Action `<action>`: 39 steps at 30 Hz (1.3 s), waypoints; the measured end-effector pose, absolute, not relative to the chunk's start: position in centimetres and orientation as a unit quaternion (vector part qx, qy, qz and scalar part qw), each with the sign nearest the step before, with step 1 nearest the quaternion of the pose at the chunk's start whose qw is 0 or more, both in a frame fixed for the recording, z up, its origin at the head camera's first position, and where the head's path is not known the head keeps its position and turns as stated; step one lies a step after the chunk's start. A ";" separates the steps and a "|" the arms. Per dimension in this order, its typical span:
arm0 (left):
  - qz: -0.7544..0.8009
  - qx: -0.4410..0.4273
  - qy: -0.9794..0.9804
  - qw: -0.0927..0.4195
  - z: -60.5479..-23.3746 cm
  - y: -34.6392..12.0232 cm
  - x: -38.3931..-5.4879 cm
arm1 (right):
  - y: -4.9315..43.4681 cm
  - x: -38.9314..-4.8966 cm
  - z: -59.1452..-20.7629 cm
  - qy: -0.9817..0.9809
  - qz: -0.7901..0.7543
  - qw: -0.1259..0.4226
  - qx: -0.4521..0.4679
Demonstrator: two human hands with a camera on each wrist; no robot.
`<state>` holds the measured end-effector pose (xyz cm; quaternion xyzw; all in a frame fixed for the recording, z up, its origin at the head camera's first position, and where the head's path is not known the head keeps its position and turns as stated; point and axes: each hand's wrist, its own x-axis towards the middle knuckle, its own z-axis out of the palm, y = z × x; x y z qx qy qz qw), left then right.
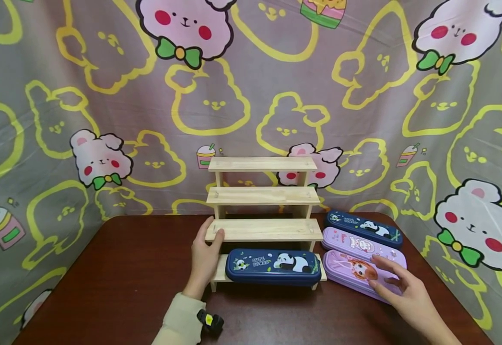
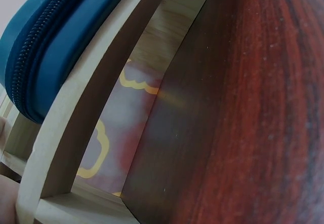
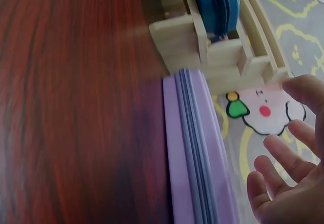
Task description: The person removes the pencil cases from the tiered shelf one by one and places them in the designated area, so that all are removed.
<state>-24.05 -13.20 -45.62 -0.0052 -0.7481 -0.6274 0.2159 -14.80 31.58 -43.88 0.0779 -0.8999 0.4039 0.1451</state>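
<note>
The light purple case with a girl on it (image 1: pixel 357 274) lay on the table (image 1: pixel 121 278), just beside the right end of the wooden rack (image 1: pixel 263 231). The right hand (image 1: pixel 410 297) was over its right part, with the fingers spread apart and a little bent. That hand had hold of nothing, and I could not tell if it touched the case. Right behind it lay a light purple case with a bunny (image 1: pixel 360 244), and behind that was a dark blue case (image 1: pixel 365 227) with a panda. The rack had four steps, like little stairs. Another blue panda case (image 1: pixel 272 269) lay flat along the bottom step. The left hand (image 1: pixel 204 258) held the left end of the next step up, its thumb and finger bent around the wood. That arm had a pale sleeve (image 1: pixel 180 318) and a small black thing with a yellow spot (image 1: pixel 210 322) at the wrist. Behind it all hung a gray cloth (image 1: pixel 285 79) with yellow bunny shapes.
</note>
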 end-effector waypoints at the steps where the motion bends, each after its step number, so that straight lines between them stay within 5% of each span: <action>1: -0.628 -0.005 -0.748 0.216 -45.6 -13.2 -24.1 | 31.3 -14.9 -43.9 -0.898 0.409 0.142 0.081; 39: -0.622 -0.001 -0.752 0.218 -45.8 -13.2 -24.2 | 22.7 -18.1 -43.4 -0.851 0.479 0.061 0.204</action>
